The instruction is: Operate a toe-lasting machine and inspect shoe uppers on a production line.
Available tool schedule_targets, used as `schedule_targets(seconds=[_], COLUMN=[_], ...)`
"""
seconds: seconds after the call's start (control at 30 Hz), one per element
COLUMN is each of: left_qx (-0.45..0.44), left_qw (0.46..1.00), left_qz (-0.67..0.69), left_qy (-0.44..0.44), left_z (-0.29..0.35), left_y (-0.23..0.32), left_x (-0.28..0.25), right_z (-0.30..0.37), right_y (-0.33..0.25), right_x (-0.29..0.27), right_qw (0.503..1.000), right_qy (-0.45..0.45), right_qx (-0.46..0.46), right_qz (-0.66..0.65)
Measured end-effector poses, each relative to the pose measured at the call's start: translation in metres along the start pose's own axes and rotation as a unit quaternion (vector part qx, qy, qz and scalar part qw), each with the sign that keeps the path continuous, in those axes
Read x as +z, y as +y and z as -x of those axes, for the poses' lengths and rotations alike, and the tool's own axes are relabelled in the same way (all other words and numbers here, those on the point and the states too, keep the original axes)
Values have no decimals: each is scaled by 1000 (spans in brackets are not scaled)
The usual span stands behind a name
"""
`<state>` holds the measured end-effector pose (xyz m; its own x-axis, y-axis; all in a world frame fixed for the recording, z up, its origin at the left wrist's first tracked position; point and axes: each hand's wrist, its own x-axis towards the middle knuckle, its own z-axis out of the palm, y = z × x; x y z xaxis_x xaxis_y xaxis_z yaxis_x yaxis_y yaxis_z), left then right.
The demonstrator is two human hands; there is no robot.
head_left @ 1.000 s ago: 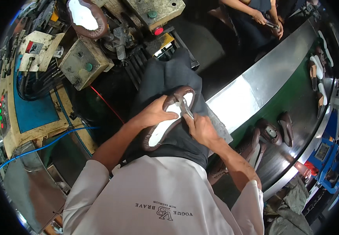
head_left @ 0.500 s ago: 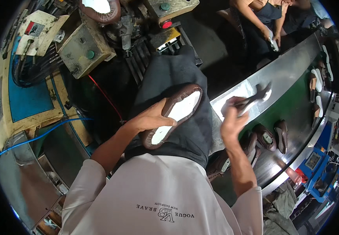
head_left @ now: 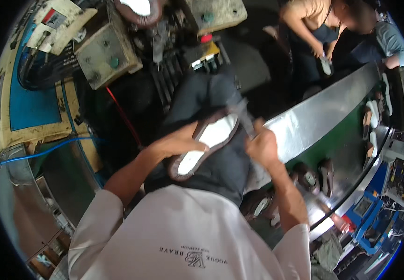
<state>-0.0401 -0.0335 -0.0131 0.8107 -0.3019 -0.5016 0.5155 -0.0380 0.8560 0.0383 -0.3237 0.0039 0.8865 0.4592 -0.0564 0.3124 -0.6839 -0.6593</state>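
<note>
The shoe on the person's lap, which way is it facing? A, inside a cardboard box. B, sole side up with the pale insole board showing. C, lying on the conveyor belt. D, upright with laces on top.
B: the shoe lies across the lap, its pale bottom up inside a brown rim, the left hand steadying it and the right hand holding a tool at its edge.

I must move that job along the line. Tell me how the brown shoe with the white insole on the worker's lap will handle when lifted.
The shoe probably keeps its shape: it spans the lap unbent under the left hand. Likely light, since that one hand steadies it. The rounded upper may rock if set down bottom up.
</note>
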Motion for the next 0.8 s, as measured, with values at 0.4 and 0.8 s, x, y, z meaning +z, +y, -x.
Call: schedule_targets(seconds=[0.4,0.8], left_qx=[63,-24], left_qw=[959,920], left_qz=[-159,367], left_qy=[-227,134], left_z=[-43,28], left_y=[51,2], left_x=[-12,43], right_z=[-11,75], right_y=[16,-38], right_x=[-50,48], right_qw=[985,763], right_qy=[-90,-61], right_qx=[-13,348], right_qz=[-144,-542])
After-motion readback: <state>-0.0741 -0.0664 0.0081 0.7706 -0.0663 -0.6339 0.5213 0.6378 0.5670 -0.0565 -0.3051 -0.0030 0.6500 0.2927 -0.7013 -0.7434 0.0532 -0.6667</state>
